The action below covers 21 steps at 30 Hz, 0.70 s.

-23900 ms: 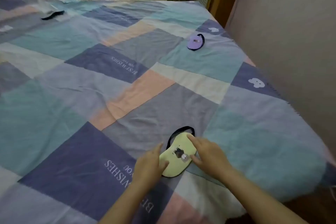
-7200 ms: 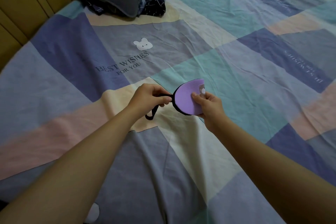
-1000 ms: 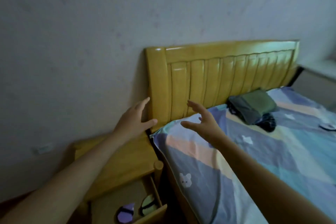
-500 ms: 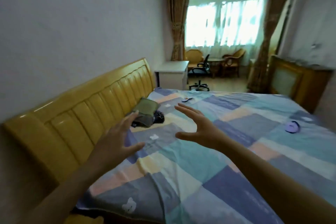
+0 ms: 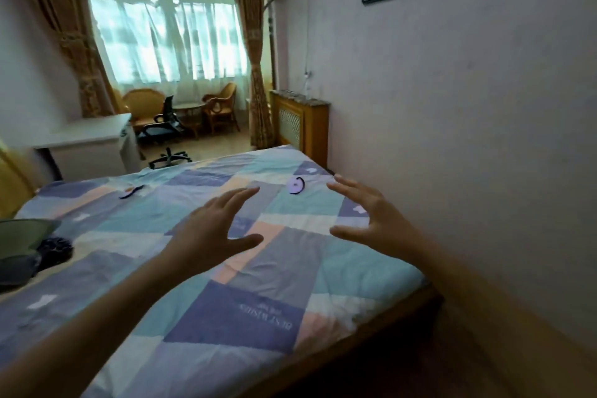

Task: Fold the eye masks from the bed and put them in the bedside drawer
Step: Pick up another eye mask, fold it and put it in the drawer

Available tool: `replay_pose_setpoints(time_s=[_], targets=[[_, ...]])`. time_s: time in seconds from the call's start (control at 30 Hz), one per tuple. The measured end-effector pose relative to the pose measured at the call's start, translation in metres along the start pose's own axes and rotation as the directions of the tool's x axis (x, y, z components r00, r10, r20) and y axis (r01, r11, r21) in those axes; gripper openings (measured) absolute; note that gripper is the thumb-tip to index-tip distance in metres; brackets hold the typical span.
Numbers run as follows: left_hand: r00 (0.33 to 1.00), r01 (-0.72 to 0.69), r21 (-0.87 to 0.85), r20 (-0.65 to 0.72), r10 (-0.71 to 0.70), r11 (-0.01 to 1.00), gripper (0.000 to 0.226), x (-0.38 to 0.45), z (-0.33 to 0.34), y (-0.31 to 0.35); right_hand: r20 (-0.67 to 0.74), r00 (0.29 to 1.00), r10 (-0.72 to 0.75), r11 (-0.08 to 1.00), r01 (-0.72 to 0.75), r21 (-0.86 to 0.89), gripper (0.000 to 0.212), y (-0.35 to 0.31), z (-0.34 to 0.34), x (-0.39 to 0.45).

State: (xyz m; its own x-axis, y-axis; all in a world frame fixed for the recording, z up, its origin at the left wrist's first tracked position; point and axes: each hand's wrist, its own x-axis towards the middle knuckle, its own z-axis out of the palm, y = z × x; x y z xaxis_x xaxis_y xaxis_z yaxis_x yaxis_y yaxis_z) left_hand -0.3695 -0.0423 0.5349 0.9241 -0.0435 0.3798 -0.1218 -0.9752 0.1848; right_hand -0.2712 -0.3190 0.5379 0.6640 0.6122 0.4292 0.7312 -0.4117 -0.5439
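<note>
A purple eye mask with a black strap lies on the patchwork bed cover near the far right corner. A second, pale eye mask lies flat toward the far left side of the bed. My left hand and my right hand are both raised over the bed with fingers spread, holding nothing. The purple mask sits beyond and between them. The bedside drawer is out of view.
A dark green and grey pillow pile lies at the left edge. The wall runs close along the bed's right side. A white desk, an office chair and a radiator cover stand beyond the bed.
My view has swung right, away from the headboard and bedside drawer, toward the far end of the bed. Both empty hands came along, still spread.
</note>
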Motion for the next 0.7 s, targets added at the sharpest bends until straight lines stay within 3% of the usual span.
replay_pose_setpoints(time_s=[0.3, 0.47, 0.7], targets=[[0.99, -0.124, 0.028, 0.065, 0.122, 0.992, 0.08, 0.159, 0.123, 0.19, -0.071, 0.979, 0.193, 0.965, -0.202, -0.167, 0.068, 0.172, -0.172, -0.064], [0.977, -0.171, 0.063, 0.14, 0.161, 0.983, 0.076, 0.24, 0.17, 0.233, -0.058, 0.982, 0.179, 0.958, -0.187, -0.218, 0.059, 0.254, -0.219, -0.05], [0.985, -0.133, 0.087, 0.121, 0.122, 0.987, 0.073, 0.376, 0.247, 0.258, 0.021, 0.994, 0.111, 0.934, -0.097, -0.344, 0.053, 0.378, -0.269, 0.02]])
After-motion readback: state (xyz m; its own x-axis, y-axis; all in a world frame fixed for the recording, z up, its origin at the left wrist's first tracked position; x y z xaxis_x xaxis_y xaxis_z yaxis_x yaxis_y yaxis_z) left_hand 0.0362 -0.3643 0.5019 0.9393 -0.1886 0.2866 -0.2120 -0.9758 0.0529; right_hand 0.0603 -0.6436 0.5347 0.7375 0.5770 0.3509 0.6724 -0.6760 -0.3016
